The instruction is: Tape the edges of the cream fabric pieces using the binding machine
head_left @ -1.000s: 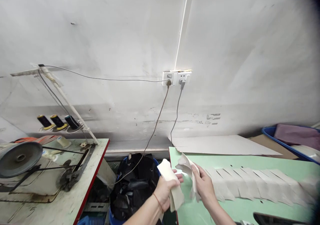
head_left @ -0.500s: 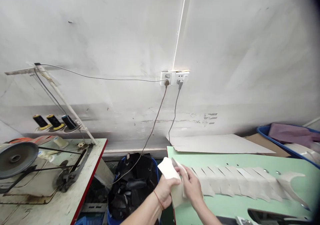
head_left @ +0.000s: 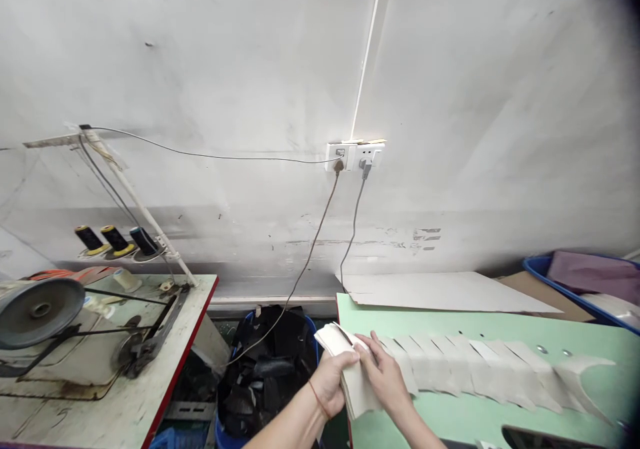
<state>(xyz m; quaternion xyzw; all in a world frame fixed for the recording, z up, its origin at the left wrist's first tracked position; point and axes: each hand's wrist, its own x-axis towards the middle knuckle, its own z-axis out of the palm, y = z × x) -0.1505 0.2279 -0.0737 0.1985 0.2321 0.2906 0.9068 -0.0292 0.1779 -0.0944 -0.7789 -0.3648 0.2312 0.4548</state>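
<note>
My left hand (head_left: 330, 381) is closed around a stack of cream-coloured flat cut pieces (head_left: 361, 392), thumb on top. From the other side my right hand (head_left: 387, 376) pinches the same stack, its thumb and fingers at the upper edge where one piece stands slightly apart. Whether the pieces are fabric or leather I cannot tell. To the right, a row of similar overlapping cream pieces (head_left: 465, 369) lies fanned out across the green table (head_left: 450, 319), the last one curling up at its end.
At left stands a sewing machine table (head_left: 185, 342) with a pulley wheel (head_left: 40, 309) and thread cones (head_left: 117, 239). A blue bin (head_left: 314, 332) of black scraps (head_left: 270, 369) sits between the tables. Power cords (head_left: 313, 249) hang from the wall socket (head_left: 355, 156). A blue tub (head_left: 535, 269) is back right.
The raised piece has come down against the others, and the stack now sits more squared between both hands. The view has shifted slightly.
</note>
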